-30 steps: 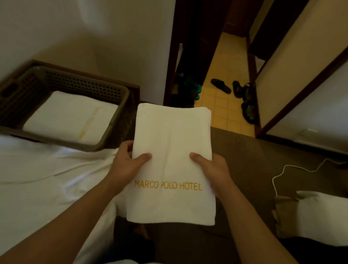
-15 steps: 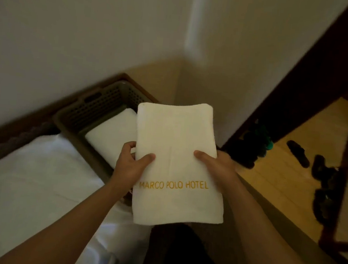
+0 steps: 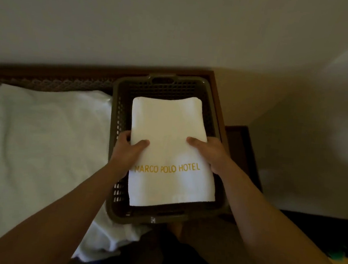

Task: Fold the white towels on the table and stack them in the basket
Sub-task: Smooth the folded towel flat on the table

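Note:
A folded white towel point(image 3: 169, 131) with gold "MARCO POLO HOTEL" lettering hangs flat over the brown perforated basket point(image 3: 162, 84). My left hand point(image 3: 127, 150) grips its left edge, thumb on top and fingers underneath. My right hand point(image 3: 207, 152) grips the right edge the same way. The towel covers nearly the whole inside of the basket, so whatever lies in there is hidden.
White bedding point(image 3: 40, 140) spreads to the left of the basket, up to a dark wooden headboard point(image 3: 46, 77). A dark wooden surface point(image 3: 242, 142) lies right of the basket. The wall point(image 3: 179, 26) stands close behind it.
My view has swung left and both hands carried the folded towel from beside the basket to directly above it. The towel seen earlier inside the basket is now covered.

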{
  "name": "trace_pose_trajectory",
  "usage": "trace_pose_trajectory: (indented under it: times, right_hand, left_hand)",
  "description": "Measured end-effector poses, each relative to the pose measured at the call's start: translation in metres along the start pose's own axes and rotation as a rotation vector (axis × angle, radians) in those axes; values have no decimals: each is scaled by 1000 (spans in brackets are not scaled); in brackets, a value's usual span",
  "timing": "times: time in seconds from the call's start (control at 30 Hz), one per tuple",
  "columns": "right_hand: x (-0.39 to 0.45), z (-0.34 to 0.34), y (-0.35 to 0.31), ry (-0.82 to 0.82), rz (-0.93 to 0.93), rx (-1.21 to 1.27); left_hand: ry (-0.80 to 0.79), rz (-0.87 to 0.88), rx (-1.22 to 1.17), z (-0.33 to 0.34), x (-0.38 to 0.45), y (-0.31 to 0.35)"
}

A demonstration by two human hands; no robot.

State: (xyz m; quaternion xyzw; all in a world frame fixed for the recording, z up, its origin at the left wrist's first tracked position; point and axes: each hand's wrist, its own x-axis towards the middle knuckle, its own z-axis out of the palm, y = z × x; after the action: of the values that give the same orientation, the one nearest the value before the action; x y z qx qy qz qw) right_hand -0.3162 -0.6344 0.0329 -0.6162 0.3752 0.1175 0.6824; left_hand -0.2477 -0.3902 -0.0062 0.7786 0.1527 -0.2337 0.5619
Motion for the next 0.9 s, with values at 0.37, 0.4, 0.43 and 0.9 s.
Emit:
trace_pose_trajectory:
  times: [0.37, 0.4, 0.43, 0.9]
  right_hand:
    - [62, -7, 35, -36, 29, -108]
    - [63, -6, 35, -33, 38, -93]
    - [63, -4, 35, -30, 43, -68]
    - [71, -3, 55, 29, 50, -111]
  left_hand:
    - [80, -156, -94, 26, 20, -35]
    - [71, -168, -94, 25, 21, -34]
    - [60, -167, -90, 25, 22, -32]
    - [76, -34, 52, 24, 15, -46]
